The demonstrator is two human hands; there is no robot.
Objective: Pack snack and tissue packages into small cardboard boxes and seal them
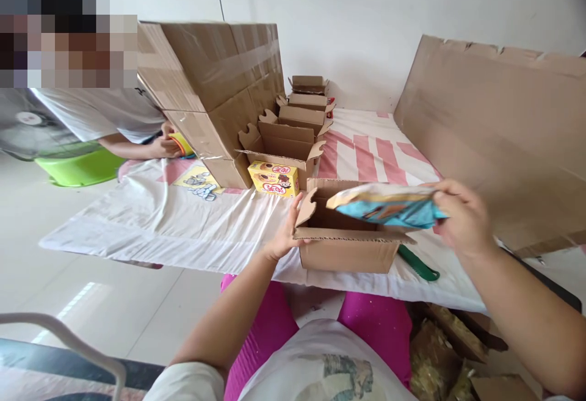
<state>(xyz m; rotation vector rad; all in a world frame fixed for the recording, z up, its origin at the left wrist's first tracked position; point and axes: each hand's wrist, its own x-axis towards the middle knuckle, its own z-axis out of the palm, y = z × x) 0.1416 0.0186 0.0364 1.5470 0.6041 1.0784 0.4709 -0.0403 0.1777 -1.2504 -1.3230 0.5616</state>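
An open cardboard box (348,256) stands at the near edge of the cloth-covered table, its flaps up. My left hand (286,233) grips the left side of this box, the thumb raised along the flap and the other fingers partly hidden. In my right hand (464,215) is a blue and cream snack bag (389,207), pinched at its right end and held level over the box opening. Just beyond my left hand sits a yellow printed carton (273,179). A green-handled tool (419,263) lies beside the box's right side, its far end hidden.
Several open boxes (290,138) line up toward the wall, beside a stack of taped cartons (220,71). A large cardboard sheet (494,138) leans at the right. Across the left side, a person's hands (167,144) hold something yellow. More cardboard (430,352) lies under the table.
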